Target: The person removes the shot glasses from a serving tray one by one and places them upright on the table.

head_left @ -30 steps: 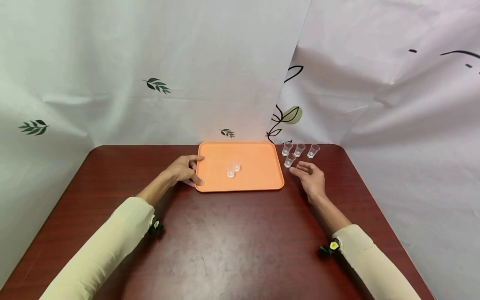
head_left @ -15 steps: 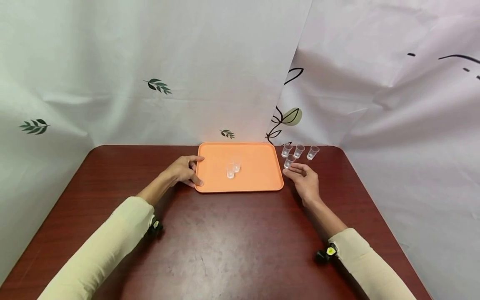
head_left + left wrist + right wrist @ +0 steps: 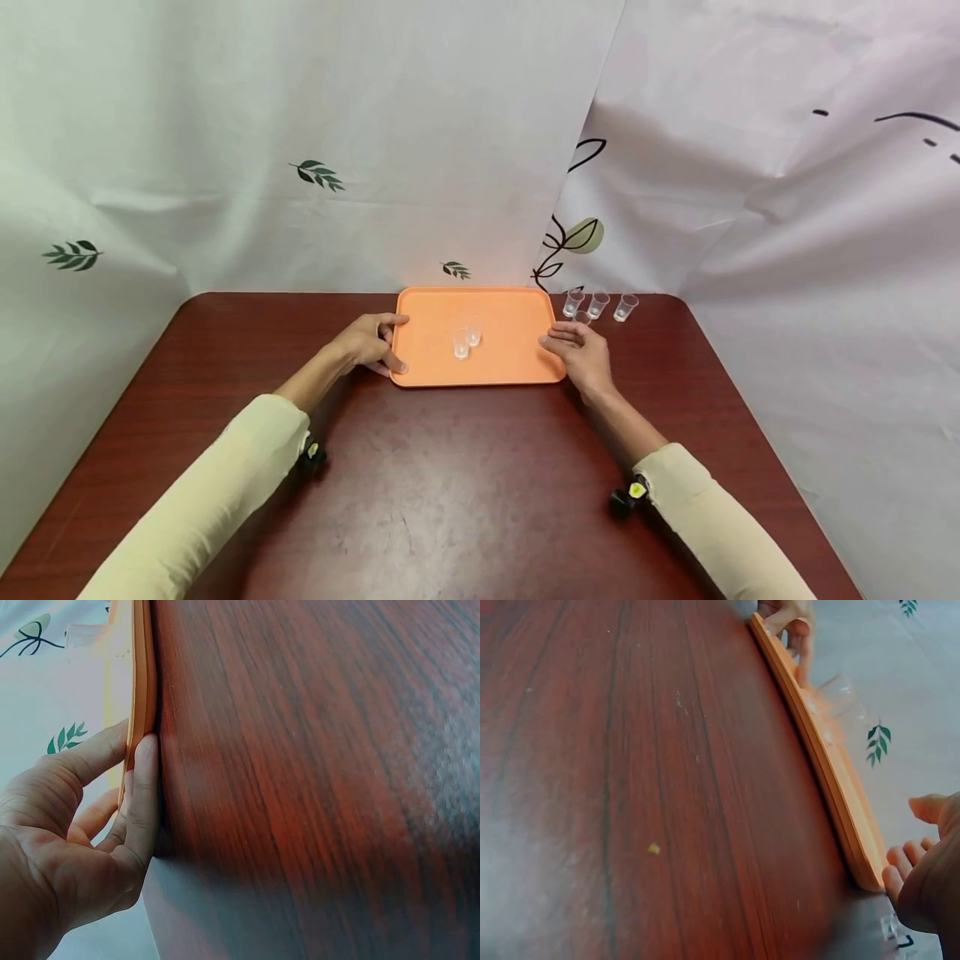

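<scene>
An orange tray (image 3: pixel 510 367) lies at the back of the table, with two small clear cups (image 3: pixel 461 345) standing close together near its middle. My left hand (image 3: pixel 369 342) holds the tray's left edge; the left wrist view shows fingers (image 3: pixel 142 802) against its side and underside. At the opposite end, my right hand (image 3: pixel 585 357) is at the tray's right edge, thumb over the rim. Its thumb and fingers stand apart in the right wrist view, with no cup between them. One clear cup (image 3: pixel 582 317) just behind this hand is partly hidden by it.
Three more clear cups (image 3: pixel 598 305) stand in a row at the back right of the dark red-brown table (image 3: pixel 420 483). A white sheet (image 3: pixel 450 125) with leaf prints hangs directly behind the table and along its right side.
My right hand has moved left from beside the nearest cup to the tray's right edge, now covering part of that cup. The left hand and the tray have stayed in place.
</scene>
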Demonstrator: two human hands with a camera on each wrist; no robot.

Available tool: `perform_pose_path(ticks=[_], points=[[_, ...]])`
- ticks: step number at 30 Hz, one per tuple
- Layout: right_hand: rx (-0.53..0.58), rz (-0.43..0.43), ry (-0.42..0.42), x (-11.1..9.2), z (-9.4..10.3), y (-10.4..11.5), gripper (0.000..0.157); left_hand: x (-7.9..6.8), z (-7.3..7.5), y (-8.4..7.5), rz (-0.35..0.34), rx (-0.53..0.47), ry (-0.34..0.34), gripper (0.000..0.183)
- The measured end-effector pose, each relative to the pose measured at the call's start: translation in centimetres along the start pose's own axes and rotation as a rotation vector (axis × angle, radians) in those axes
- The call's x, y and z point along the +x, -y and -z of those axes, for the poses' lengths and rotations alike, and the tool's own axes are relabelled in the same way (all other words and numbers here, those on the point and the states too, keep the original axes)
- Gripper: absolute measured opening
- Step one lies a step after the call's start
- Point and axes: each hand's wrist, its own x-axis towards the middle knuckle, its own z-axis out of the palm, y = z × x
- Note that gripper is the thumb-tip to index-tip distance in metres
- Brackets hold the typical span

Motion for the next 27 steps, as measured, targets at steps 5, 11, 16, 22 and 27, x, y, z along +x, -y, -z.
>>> perform_pose_path(ticks=[5,11,16,22,27], points=[[-0.001,-0.003,0.069,0.2,-1.3,0.3,0.045,-0.1,0.1,0.1,0.001,0.003,-0.004,0.109],[-0.017,0.008,0.169,0.6,-3.2,0.5,0.045,-0.2,0.1,-0.1,-0.009,0.0,-0.009,0.108],[-0.048,0.031,0.239,0.9,-4.6,0.7,0.046,-0.1,0.1,-0.2,-0.005,-0.002,-0.012,0.108],[-0.056,0.065,0.312,1.4,-6.2,0.6,0.047,0.1,0.0,0.1,-0.006,0.003,-0.021,0.109],[-0.028,0.065,0.36,1.7,-7.3,0.6,0.049,-0.1,0.1,0.0,-0.001,-0.003,-0.023,0.11]])
